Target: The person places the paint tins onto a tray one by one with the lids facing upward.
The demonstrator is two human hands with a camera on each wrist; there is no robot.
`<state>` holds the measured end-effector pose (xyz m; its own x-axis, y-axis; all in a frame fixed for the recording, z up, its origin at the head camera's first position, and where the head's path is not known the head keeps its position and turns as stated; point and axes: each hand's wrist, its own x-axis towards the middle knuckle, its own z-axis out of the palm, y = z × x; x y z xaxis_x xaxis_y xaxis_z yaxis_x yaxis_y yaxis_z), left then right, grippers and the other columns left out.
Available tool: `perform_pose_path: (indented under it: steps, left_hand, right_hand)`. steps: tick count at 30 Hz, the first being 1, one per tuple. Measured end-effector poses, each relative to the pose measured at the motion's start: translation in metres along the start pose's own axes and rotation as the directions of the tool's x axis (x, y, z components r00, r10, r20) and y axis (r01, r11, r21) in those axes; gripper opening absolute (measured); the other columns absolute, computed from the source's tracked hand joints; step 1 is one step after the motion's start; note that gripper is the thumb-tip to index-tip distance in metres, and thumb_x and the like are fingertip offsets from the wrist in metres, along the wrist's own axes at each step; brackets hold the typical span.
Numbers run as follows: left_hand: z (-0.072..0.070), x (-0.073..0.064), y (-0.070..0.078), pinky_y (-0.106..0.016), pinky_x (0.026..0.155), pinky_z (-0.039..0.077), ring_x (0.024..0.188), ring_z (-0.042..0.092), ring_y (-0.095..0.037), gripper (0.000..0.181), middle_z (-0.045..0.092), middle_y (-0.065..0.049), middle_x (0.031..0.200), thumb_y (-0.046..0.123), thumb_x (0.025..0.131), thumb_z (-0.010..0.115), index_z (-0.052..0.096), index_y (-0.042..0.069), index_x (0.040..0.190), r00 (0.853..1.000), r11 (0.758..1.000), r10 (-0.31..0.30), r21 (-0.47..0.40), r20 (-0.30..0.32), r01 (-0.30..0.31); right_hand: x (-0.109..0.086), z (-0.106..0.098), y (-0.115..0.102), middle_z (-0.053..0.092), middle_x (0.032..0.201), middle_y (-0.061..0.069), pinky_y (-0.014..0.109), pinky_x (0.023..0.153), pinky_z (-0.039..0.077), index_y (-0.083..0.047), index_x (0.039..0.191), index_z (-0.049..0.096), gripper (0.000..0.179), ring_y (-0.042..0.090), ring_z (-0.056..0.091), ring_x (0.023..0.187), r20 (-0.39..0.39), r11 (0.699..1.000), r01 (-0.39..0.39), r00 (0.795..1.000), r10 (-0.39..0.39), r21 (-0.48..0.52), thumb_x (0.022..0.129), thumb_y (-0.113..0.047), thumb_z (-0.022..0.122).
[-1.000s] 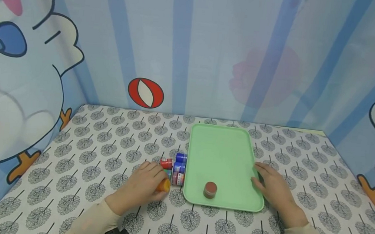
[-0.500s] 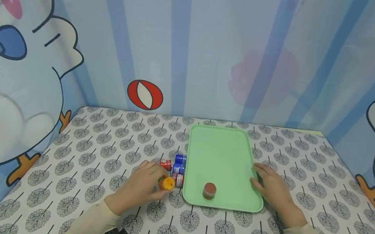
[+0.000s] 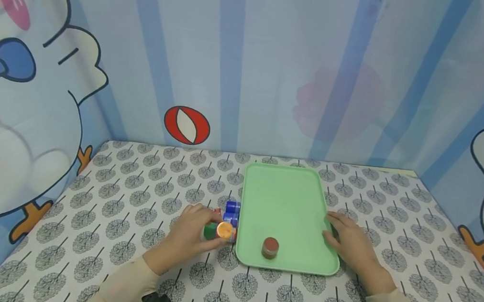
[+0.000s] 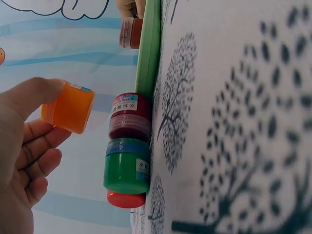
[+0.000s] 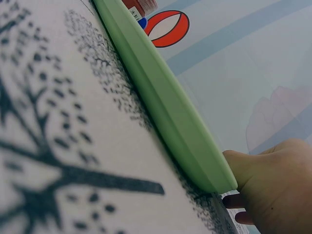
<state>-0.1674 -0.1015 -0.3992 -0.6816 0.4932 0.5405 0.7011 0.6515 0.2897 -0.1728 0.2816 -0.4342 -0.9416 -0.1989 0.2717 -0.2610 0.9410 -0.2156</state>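
the left hand (image 3: 189, 232) pinches an orange jar (image 3: 225, 230), round end up, just left of the tray (image 3: 283, 198), whose right rim the right hand (image 3: 353, 242) grips.

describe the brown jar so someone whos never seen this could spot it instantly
Find the light green tray on the tree-patterned cloth. The brown jar sits inside it by the near edge, left of centre. It is the tray's only jar; the blue jars, green jar and orange jar are outside to its left.
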Motion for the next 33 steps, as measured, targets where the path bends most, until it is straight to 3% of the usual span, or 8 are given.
perform_pose_path:
  steps: [8, 19, 26, 33]
  left_hand:
    - [0.014, 0.008, 0.009, -0.033, 0.081, 0.038, 0.083, 0.055, -0.014, 0.037, 0.07, 0.001, 0.094, 0.028, 0.072, 0.082, 0.066, 0.012, 0.101, 0.996, 0.993, -0.087, -0.085, -0.035, 0.084]
    - [0.027, 0.019, 0.022, -0.035, 0.084, 0.038, 0.089, 0.055, -0.016, 0.037, 0.071, 0.0, 0.096, 0.028, 0.073, 0.081, 0.066, 0.011, 0.102, 0.989, 0.976, -0.146, -0.161, 0.011, 0.145]
    - [0.039, 0.03, 0.025, -0.035, 0.083, 0.04, 0.091, 0.056, -0.016, 0.034, 0.071, 0.001, 0.098, 0.033, 0.075, 0.079, 0.067, 0.014, 0.101, 0.993, 0.987, -0.115, -0.109, 0.008, 0.115]
    - [0.047, 0.04, 0.029, -0.037, 0.088, 0.041, 0.092, 0.056, -0.018, 0.034, 0.071, -0.001, 0.099, 0.033, 0.078, 0.078, 0.066, 0.012, 0.101, 0.991, 0.988, -0.127, -0.083, 0.035, 0.13]
  right_hand:
    - [-0.001, 0.001, 0.001, 0.053, 0.135, 0.023, 0.055, 0.102, 0.042, 0.006, 0.129, 0.054, 0.05, 0.043, 0.051, 0.122, 0.003, 1.0, 0.007, 1.0, -0.007, -0.001, 0.09, -0.022, 0.064]
    - [-0.001, 0.001, 0.0, 0.053, 0.135, 0.023, 0.055, 0.103, 0.042, 0.006, 0.13, 0.054, 0.05, 0.043, 0.051, 0.123, -0.001, 1.0, 0.003, 1.0, -0.003, 0.001, 0.09, -0.022, 0.064]
    - [-0.001, 0.0, 0.0, 0.052, 0.136, 0.024, 0.055, 0.103, 0.041, 0.007, 0.13, 0.053, 0.05, 0.044, 0.05, 0.123, 0.005, 1.0, -0.008, 1.0, 0.008, -0.003, 0.09, -0.022, 0.064]
    - [-0.001, 0.0, 0.001, 0.052, 0.137, 0.023, 0.054, 0.104, 0.041, 0.006, 0.13, 0.053, 0.05, 0.043, 0.05, 0.124, 0.002, 1.0, -0.005, 1.0, 0.005, 0.002, 0.091, -0.023, 0.063]
